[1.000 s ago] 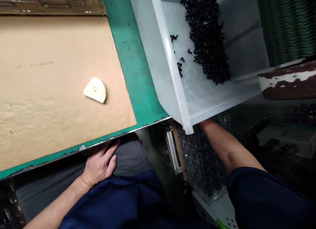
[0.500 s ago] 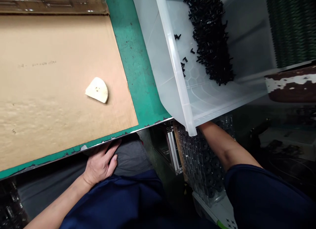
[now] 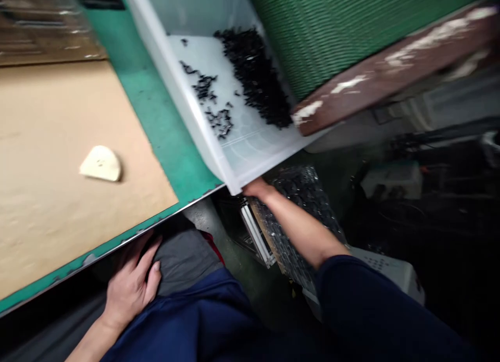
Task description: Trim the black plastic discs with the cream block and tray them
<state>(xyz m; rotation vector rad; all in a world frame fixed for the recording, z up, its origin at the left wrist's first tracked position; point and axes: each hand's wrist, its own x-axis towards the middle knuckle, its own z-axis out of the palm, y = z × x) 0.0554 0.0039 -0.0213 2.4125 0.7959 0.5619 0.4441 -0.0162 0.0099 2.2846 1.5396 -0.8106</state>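
Head view: the clear bin [image 3: 187, 99] is gripped underneath by the right hand [image 3: 255, 187], fingers hidden, grip can't be told. Black parts [image 3: 253, 75] are all inside it, none laid out on the cardboard [image 3: 50, 206]; the left hand [image 3: 130, 289] is rested spread on the lap.

Translucent smooth plastic bin [image 3: 203, 127] is sitting beside matt brown cardboard sheet [image 3: 58, 206], its green worn mat [image 3: 164, 138] showing chipped edges.
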